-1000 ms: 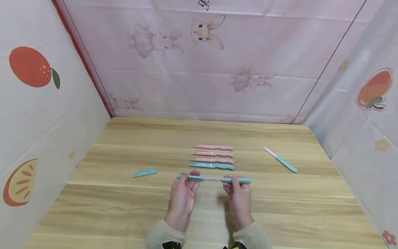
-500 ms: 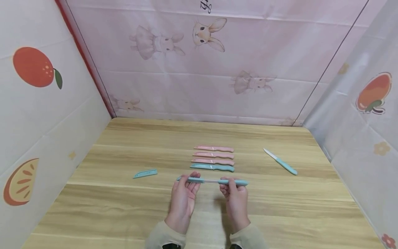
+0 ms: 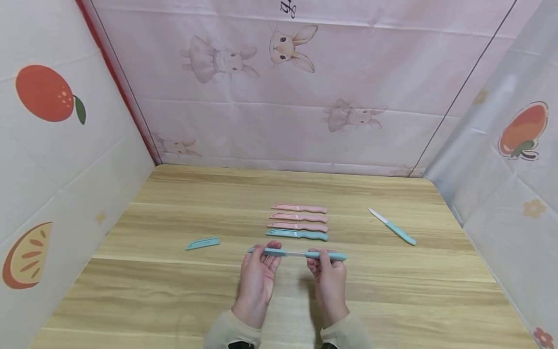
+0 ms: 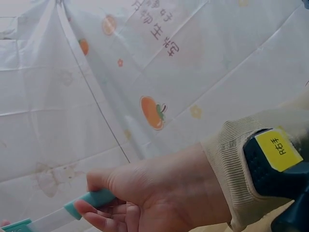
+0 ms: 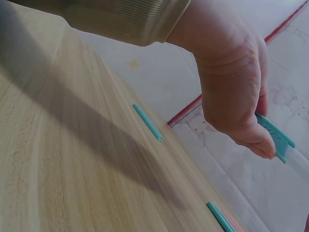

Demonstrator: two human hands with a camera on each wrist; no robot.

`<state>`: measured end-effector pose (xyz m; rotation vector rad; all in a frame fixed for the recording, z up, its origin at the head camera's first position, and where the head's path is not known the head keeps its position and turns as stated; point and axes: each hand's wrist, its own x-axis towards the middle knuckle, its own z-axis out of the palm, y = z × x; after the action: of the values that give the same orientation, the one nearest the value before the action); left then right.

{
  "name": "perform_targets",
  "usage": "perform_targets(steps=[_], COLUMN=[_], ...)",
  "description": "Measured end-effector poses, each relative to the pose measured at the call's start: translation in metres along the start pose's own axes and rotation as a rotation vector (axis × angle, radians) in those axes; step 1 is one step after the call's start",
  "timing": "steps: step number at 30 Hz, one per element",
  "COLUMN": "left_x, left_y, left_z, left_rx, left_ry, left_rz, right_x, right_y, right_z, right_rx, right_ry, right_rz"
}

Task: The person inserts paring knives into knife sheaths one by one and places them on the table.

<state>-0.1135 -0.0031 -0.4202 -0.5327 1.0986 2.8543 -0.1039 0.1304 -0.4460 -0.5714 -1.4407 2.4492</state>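
My left hand point(image 3: 257, 283) pinches a teal knife sheath point(image 3: 275, 252) between thumb and fingers. The handle of a teal paring knife point(image 3: 337, 256) is gripped by my right hand point(image 3: 330, 286). Its pale blade point(image 3: 295, 254) points left with the tip inside the sheath; a short length shows between the two hands. The left wrist view looks across at the right hand point(image 4: 159, 188) on the knife handle point(image 4: 99, 198). Seen from the right wrist, the left hand point(image 5: 231, 82) holds the sheath point(image 5: 279, 137) above the table.
Beyond my hands lie a sheathed teal knife point(image 3: 296, 234) and several sheathed pink knives point(image 3: 298, 217) in a row. An unsheathed teal knife point(image 3: 394, 226) rests at right, a loose teal sheath point(image 3: 203, 243) at left. Printed curtains point(image 3: 279, 121) surround the wooden table point(image 3: 152, 291).
My right hand has moved slightly left with the knife, so less blade shows outside the sheath. The left hand has stayed nearly in place. The last half second shows almost no movement.
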Motion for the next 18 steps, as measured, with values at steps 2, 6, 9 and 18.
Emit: perform_targets(steps=[2,6,9,18], left_x=[0.0003,-0.0003,-0.0008,-0.0003], left_y=[-0.0005,-0.0006,-0.0005,-0.0023], left_z=[0.0002,0.0003,0.0005,0.0011], left_rx=[0.000,-0.001,0.001,-0.012], left_ry=[0.004,0.005,0.006,0.017], left_rz=[-0.001,0.000,-0.003,-0.003], right_x=[-0.0006,-0.0008,-0.0004,-0.0005], right_y=[-0.0001,0.0006,0.0012,0.0028], right_z=[0.0006,0.0011,0.0012,0.0018], right_rx=[0.009,0.018,0.019,0.012], right_ry=[-0.003,0.002,0.007,0.012], right_rz=[-0.003,0.004,0.011,0.014])
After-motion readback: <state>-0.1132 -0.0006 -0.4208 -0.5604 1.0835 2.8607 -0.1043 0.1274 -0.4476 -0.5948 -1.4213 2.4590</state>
